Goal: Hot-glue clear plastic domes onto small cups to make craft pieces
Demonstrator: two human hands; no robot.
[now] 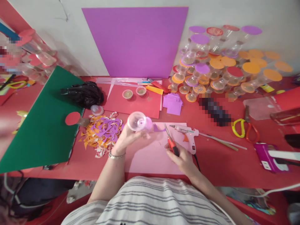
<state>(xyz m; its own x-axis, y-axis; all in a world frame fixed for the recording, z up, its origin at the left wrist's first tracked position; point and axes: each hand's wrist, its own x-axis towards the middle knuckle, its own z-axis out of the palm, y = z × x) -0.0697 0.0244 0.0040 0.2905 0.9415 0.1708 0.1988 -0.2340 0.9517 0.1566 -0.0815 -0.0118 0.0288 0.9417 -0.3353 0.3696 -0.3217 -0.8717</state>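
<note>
Fingers of my left hand (pixel 128 137) are wrapped round a clear plastic cup (pixel 135 122), tilted with its wide mouth toward me. A purple piece (pixel 148 122) shows at the cup's right end, and a purple scrap (pixel 159 127) reaches from there toward the right. My right hand (pixel 183 160) grips red-and-black scissors (pixel 172 145), blades pointing up and left, near that scrap. Whether the blades touch it I cannot tell. Under both hands lies a pink sheet (pixel 150 159). A white glue gun (pixel 191 132) rests just right of the scissors.
Orange and purple scraps (pixel 103 131) lie left of my hands. Behind are purple squares (pixel 173 104) and two small cups of grainy filling (pixel 127 94). Several stacked clear-cup shapes with coloured discs (pixel 217 64) stand back right. A green board (pixel 47 125) leans at left; larger scissors (pixel 247 125) lie right.
</note>
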